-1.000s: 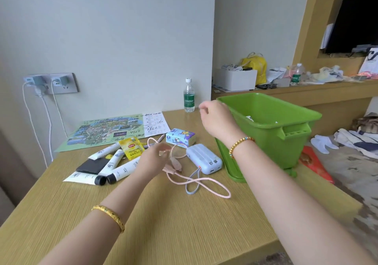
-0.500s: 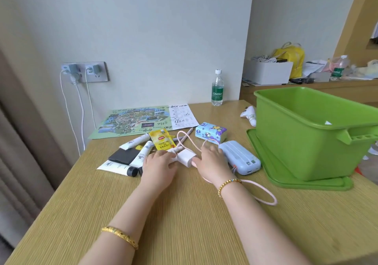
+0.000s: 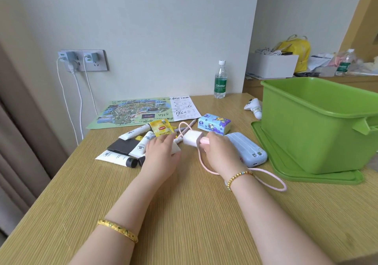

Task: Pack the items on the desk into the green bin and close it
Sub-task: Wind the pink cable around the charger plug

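Note:
The open green bin (image 3: 306,125) stands on its green lid (image 3: 286,172) at the right of the desk. My right hand (image 3: 218,152) is shut on a white charger block (image 3: 192,140), held just above the desk. A pink cable (image 3: 272,183) runs from the block, under my right wrist, and loops out to the right. My left hand (image 3: 161,154) lies over a white tube, its fingertips closed on the cable's other end. A light blue power bank (image 3: 252,152) sits right of my right hand, close to the lid.
On the desk lie a tissue pack (image 3: 214,124), a yellow tea packet (image 3: 161,129), white tubes (image 3: 118,158), a black wallet (image 3: 120,147), a map sheet (image 3: 135,113), a water bottle (image 3: 220,80) and a white object (image 3: 253,106) beside the bin. Charger cords hang from a wall socket (image 3: 81,60).
My right hand came down from the bin's rim to the charger block and took hold of it. The block now sits slightly higher. My left hand stayed at the cable.

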Demonstrator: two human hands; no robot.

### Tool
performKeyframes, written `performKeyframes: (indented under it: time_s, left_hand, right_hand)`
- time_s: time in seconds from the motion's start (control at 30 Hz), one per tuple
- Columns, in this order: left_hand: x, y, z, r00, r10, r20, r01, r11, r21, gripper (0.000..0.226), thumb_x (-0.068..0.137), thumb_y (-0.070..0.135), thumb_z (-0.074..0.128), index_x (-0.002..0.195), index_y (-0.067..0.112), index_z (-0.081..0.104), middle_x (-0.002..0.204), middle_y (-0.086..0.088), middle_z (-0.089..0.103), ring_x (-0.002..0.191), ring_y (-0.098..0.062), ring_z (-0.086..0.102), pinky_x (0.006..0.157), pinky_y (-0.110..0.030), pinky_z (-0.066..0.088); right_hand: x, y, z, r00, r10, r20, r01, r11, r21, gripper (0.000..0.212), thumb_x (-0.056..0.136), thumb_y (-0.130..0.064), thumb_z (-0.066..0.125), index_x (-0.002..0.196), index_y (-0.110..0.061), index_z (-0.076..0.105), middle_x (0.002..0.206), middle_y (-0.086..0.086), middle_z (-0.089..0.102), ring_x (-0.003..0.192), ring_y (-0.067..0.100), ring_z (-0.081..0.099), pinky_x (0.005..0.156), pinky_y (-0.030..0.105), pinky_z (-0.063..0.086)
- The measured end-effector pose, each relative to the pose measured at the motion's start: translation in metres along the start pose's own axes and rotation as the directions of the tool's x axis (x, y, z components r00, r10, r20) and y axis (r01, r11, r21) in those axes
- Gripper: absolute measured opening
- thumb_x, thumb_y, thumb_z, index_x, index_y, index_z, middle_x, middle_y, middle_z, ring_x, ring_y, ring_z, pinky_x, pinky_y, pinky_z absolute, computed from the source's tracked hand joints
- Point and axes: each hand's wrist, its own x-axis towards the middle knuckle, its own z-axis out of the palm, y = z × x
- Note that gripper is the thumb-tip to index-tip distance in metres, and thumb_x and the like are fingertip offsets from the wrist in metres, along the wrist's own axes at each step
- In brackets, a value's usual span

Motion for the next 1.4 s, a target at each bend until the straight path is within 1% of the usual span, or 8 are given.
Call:
performKeyframes:
  time_s: [0.23, 0.4, 0.57, 0.8, 1.0, 1.17, 1.27, 1.4]
  left_hand:
    - [-0.011, 0.015, -0.019, 0.937, 0.239, -0.256, -0.225, 0.971, 0.083, 0.06, 0.081, 0.02, 0.069, 0.136, 0.018, 0.046, 0.141, -0.016, 0.044, 0.129, -0.035, 0.041, 0.111, -0.055, 0.022]
    - [-0.01, 0.01, -0.031, 0.857, 0.303, -0.416, -0.251, 0.952, 0.177, 0.03, 0.081, 0.023, 0.07, 0.108, 0.01, 0.064, 0.108, -0.008, 0.067, 0.109, -0.031, 0.06, 0.1, -0.052, 0.036]
    - [-0.006, 0.006, -0.034, 0.925, -0.125, -0.36, 0.004, 0.948, -0.318, 0.03, 0.085, 0.038, 0.061, 0.077, 0.011, 0.05, 0.061, 0.003, 0.05, 0.061, -0.024, 0.049, 0.051, -0.032, 0.034]
    - [-0.005, 0.002, -0.039, 0.881, -0.416, -0.225, 0.056, 0.565, -0.823, 0.011, 0.087, 0.035, 0.06, 0.08, 0.029, 0.056, 0.074, 0.008, 0.065, 0.058, -0.003, 0.067, 0.069, -0.033, 0.055]
    - [-0.006, 0.006, -0.035, 0.917, -0.398, -0.034, 0.189, 0.506, -0.841, 0.018, 0.087, 0.038, 0.06, 0.086, 0.021, 0.064, 0.077, 0.002, 0.067, 0.062, -0.009, 0.065, 0.062, -0.022, 0.053]
    - [-0.009, 0.012, -0.035, 0.96, -0.26, 0.1, 0.229, 0.53, -0.817, 0.023, 0.085, 0.032, 0.065, 0.1, 0.016, 0.061, 0.076, -0.004, 0.071, 0.072, -0.017, 0.065, 0.072, -0.029, 0.054]
    - [-0.01, 0.013, -0.037, 0.969, -0.231, 0.089, 0.211, 0.582, -0.786, 0.015, 0.084, 0.028, 0.066, 0.093, 0.019, 0.059, 0.078, -0.006, 0.069, 0.075, -0.02, 0.062, 0.073, -0.031, 0.052]
    - [-0.009, 0.008, -0.043, 0.978, -0.197, 0.066, 0.186, 0.688, -0.702, 0.019, 0.084, 0.033, 0.066, 0.094, 0.021, 0.054, 0.077, -0.003, 0.067, 0.06, -0.013, 0.052, 0.054, -0.023, 0.04]
  right_hand:
    - [-0.011, -0.023, -0.032, 0.995, -0.093, -0.028, 0.086, 0.708, 0.701, 0.013, 0.085, -0.024, 0.063, 0.083, -0.036, 0.061, 0.058, -0.023, 0.06, 0.055, -0.008, 0.055, 0.051, 0.007, 0.036]
    - [-0.011, -0.025, -0.043, 0.979, -0.152, 0.132, -0.063, 0.392, 0.918, 0.017, 0.088, -0.013, 0.06, 0.104, -0.013, 0.064, 0.05, -0.014, 0.055, 0.044, 0.001, 0.044, 0.043, 0.014, 0.037]
    - [-0.008, -0.016, -0.045, 0.956, -0.205, 0.211, -0.192, 0.111, 0.975, 0.024, 0.097, -0.008, 0.039, 0.113, -0.005, 0.056, 0.063, 0.0, 0.045, 0.044, 0.006, 0.039, 0.046, 0.018, 0.037]
    - [-0.013, -0.014, -0.038, 0.779, -0.246, 0.576, -0.334, 0.616, 0.714, 0.017, 0.095, -0.007, 0.045, 0.087, -0.013, 0.059, 0.077, 0.002, 0.063, 0.07, 0.01, 0.062, 0.076, 0.027, 0.051]
    - [-0.009, -0.022, -0.027, 0.989, 0.102, 0.107, -0.145, 0.522, 0.841, 0.023, 0.098, -0.019, 0.04, 0.081, -0.019, 0.055, 0.064, -0.001, 0.053, 0.057, 0.014, 0.05, 0.053, 0.024, 0.038]
    - [-0.004, -0.018, -0.03, 0.983, 0.066, 0.172, -0.184, 0.385, 0.905, 0.044, 0.094, -0.023, 0.05, 0.135, -0.022, 0.032, 0.097, -0.002, 0.051, 0.085, 0.004, 0.054, 0.082, 0.022, 0.043]
    - [-0.001, -0.009, -0.037, 0.996, 0.047, 0.074, -0.088, 0.542, 0.836, 0.07, 0.09, -0.026, 0.056, 0.146, -0.021, 0.015, 0.119, -0.003, 0.051, 0.108, 0.005, 0.052, 0.09, 0.021, 0.04]
    - [-0.004, -0.016, -0.039, 0.999, -0.02, 0.037, -0.022, 0.503, 0.864, 0.027, 0.098, -0.021, 0.041, 0.117, -0.008, 0.055, 0.073, 0.0, 0.059, 0.054, 0.0, 0.056, 0.06, 0.011, 0.046]
